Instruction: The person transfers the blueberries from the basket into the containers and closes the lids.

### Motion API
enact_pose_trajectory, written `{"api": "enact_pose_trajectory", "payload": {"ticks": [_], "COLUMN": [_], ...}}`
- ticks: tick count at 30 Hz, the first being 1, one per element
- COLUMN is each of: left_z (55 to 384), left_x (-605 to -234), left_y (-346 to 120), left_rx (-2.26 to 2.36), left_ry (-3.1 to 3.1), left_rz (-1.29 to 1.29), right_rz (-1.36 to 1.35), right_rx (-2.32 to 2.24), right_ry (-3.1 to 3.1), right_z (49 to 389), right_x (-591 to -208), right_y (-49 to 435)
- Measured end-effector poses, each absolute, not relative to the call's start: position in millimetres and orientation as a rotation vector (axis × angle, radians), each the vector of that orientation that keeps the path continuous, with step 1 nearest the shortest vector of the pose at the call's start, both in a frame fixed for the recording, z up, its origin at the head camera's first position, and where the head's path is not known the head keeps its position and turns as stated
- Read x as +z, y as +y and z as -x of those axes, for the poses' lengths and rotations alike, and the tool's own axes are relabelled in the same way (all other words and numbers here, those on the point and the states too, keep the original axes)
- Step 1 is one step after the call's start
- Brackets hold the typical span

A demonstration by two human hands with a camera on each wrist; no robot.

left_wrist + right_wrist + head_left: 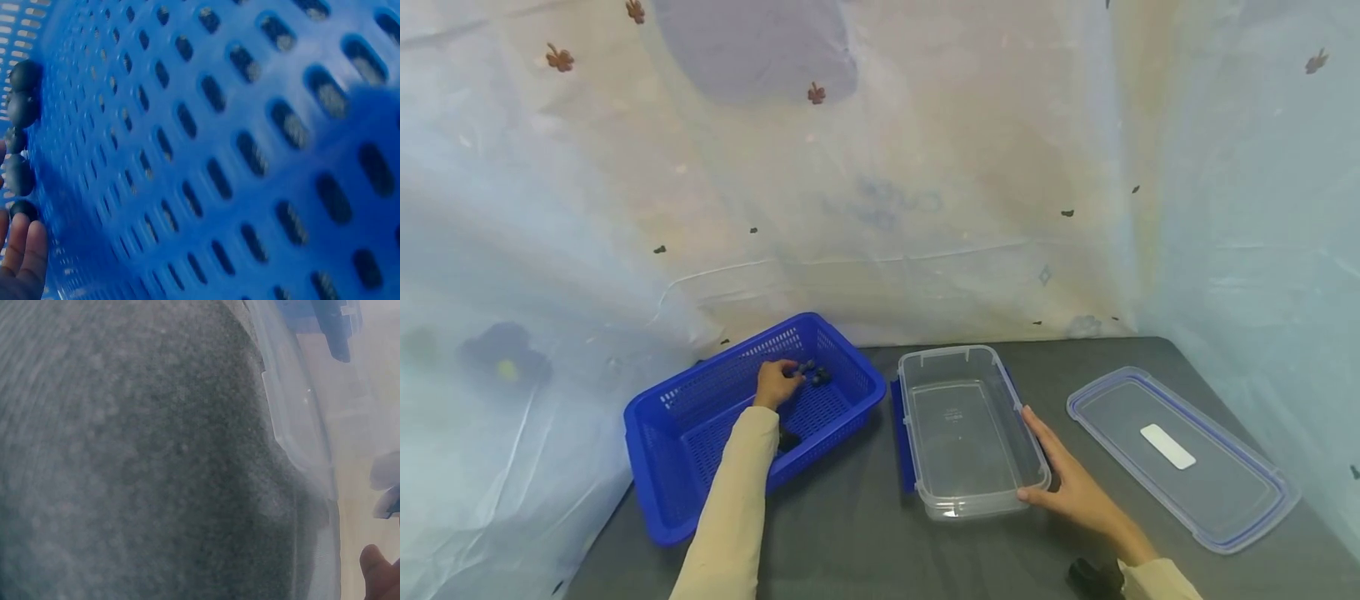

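Inside a blue perforated plastic basket (658,467), several dark blueberries (822,377) lie toward the right end. My left hand (778,383) reaches down among them, thumb and fingers apart. In the left wrist view its fingertips (34,240) overlap one blueberry (24,209), while other blueberries (24,109) line up beyond. A clear rectangular container (958,442) stands uncovered right of the basket, a blue side flap folded outward. My right hand (1078,492) rests on its near right corner, thumb at the near rim and fingers along the right side.
A clear lid (1217,492) with a blue seal and white label lies flat on the right of the grey table (865,542). Patterned plastic sheeting (925,167) hangs behind and on both sides of the table.
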State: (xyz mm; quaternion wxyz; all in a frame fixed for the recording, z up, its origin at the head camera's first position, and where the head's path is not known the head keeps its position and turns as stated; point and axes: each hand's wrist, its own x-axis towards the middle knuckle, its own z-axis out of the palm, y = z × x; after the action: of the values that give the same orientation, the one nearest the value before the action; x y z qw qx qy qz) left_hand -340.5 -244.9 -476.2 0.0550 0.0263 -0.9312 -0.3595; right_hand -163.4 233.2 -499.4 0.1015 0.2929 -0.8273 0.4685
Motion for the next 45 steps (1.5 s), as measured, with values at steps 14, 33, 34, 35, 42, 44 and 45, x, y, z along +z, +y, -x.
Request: {"api": "enact_pose_trajectory", "payload": {"ticks": [14, 33, 34, 35, 42, 44, 45], "left_z": [349, 338, 338, 338, 340, 338, 337], "left_x": [-490, -483, -484, -484, -477, -468, -463], "left_y": [-242, -243, -244, -244, -247, -247, -247], "left_rx": [-0.964, -1.089, -1.086, -1.084, -1.127, -1.146, -1.154], "left_ry": [-2.781, -2.772, -2.759, -2.747, -2.718, -2.719, -2.719], "left_rz": [-0.181, -0.264, -0.254, -0.243, -0.197, -0.18, -0.163], "right_rz": [-0.857, -0.864, -0.866, -0.867, -0.852, -0.844, -0.842], "right_rx": [1.41, 1.41, 1.414, 1.417, 1.405, 1.397, 1.387], "right_ry": [-2.442, -2.447, -2.446, -2.445, -2.441, -2.448, -2.453], "right_z": [163, 165, 166, 166, 163, 162, 161], "right_x": [-501, -502, -502, -502, -499, -498, -497], "right_y": [233, 235, 235, 235, 233, 231, 230]}}
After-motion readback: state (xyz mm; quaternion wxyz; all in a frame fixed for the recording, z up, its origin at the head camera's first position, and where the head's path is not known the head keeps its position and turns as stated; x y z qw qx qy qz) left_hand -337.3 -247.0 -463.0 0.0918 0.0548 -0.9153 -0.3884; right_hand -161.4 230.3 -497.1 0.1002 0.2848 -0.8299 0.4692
